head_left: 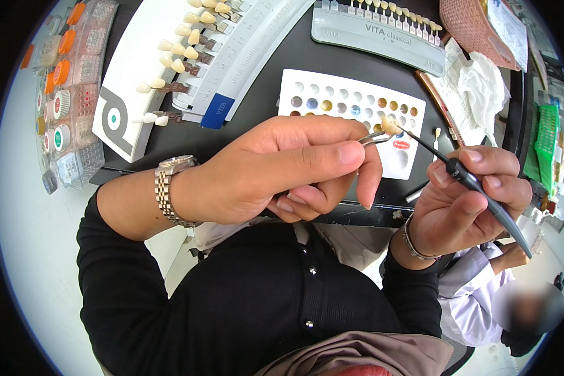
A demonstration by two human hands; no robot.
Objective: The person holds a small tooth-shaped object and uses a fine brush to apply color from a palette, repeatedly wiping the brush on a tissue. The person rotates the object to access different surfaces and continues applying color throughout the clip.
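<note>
My left hand (pixel 288 163) pinches metal tweezers (pixel 375 137) between thumb and bent fingers. A small yellowish tooth-shaped crown (pixel 390 125) sits at their tips, above a white mixing palette (pixel 332 76). From the right, my right hand (pixel 448 216) grips a fine brush (pixel 506 227) with a dark handle like a pen. Its thin tip reaches to the crown's right side; whether it touches cannot be made out. Brown, yellow, blue and purplish colours fill some of the palette's round wells. My left hand and the crown cover part of the palette.
Tooth shade guides stand behind, a large grey one (pixel 247 75) on the left and a smaller one (pixel 382 39) at the back. Crumpled tissue (pixel 482 78), a brown stick (pixel 443 109) and a pink basket (pixel 473 31) lie right. Orange-capped containers (pixel 75 75) line the left. Another person (pixel 473 294) sits lower right.
</note>
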